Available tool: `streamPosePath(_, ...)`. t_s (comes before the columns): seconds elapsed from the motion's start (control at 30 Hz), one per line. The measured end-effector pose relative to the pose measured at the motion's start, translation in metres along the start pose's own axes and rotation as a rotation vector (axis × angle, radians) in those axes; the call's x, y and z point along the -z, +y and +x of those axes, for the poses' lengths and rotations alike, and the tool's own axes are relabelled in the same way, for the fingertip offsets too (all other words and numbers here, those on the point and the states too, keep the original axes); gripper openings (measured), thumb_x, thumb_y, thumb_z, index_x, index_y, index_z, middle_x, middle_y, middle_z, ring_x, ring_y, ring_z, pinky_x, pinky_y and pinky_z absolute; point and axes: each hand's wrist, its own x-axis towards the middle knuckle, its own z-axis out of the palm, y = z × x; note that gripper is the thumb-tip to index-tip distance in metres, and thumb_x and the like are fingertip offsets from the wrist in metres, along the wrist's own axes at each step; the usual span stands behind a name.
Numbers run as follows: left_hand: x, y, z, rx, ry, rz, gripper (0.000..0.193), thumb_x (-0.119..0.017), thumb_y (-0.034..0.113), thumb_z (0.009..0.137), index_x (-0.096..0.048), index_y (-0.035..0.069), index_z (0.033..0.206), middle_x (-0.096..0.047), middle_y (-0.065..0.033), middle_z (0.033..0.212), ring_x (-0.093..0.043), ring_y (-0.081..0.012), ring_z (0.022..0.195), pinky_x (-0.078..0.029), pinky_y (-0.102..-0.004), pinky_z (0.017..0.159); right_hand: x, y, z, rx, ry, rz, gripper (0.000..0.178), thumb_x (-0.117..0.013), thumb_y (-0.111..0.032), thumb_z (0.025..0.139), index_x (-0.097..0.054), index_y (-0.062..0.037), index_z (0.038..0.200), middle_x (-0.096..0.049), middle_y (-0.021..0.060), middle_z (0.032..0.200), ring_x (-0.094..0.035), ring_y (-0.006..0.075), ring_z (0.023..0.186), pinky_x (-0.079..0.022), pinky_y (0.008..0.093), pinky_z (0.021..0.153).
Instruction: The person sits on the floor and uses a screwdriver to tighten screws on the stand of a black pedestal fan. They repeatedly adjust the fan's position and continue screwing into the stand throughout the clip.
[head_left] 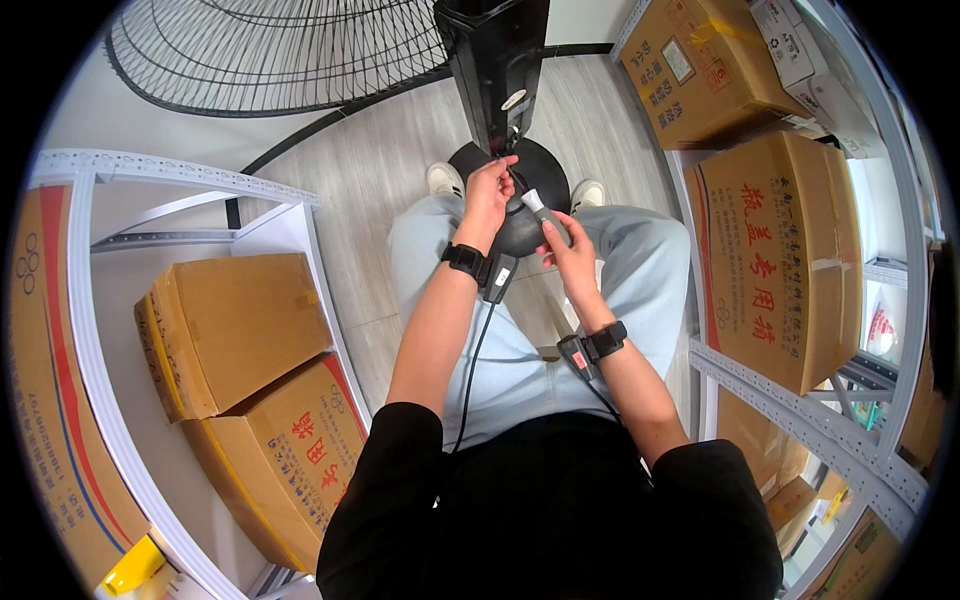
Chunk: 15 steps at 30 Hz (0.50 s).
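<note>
A black pedestal fan stands in front of me, its column (492, 75) rising from a round black base (545, 180) on the floor between my feet. Fingertips pinched, my left hand (487, 203) is at the column's lower end; whatever lies between them is too small to make out. My right hand (570, 250) grips what looks like a screwdriver (540, 207) with a grey and white handle. Its thin dark shaft points up toward the left fingers and the bottom of the column. The exact spot its tip reaches is hard to see.
The fan's wire cage (270, 55) spreads across the upper left. White metal racks (190, 165) flank me, holding cardboard boxes (240, 325) on the left and more boxes (770, 260) on the right. Black wrist straps with cables (475, 365) are on both my arms.
</note>
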Motion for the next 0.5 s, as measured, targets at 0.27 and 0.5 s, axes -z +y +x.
streamPosePath(0.27,-0.003,0.002,-0.004,0.007,0.011,0.004,0.02,-0.055,0.014,0.092,-0.065,-0.003,0.096,-0.046,0.0031,0.067,-0.043,-0.0071,0.058,-0.035,-0.0205,0.052,-0.001,-0.004,-0.002,-0.081,-0.056,0.146,0.038,-0.05,-0.033,0.097,-0.053,-0.0013,0.117,-0.064,0.0068,0.093,-0.057,0.0084,0.06,-0.042,0.0186,0.049)
streamPosePath(0.5,-0.006,0.002,-0.006,0.026,0.017,0.057,0.021,-0.055,0.015,0.092,-0.066,-0.002,0.09,-0.046,0.0039,0.065,-0.043,-0.0059,0.055,-0.034,-0.0201,0.049,0.008,0.005,0.004,-0.162,-0.111,0.296,0.034,-0.048,-0.038,0.097,-0.055,-0.0057,0.106,-0.065,0.006,0.089,-0.06,0.0085,0.058,-0.044,0.0178,0.048)
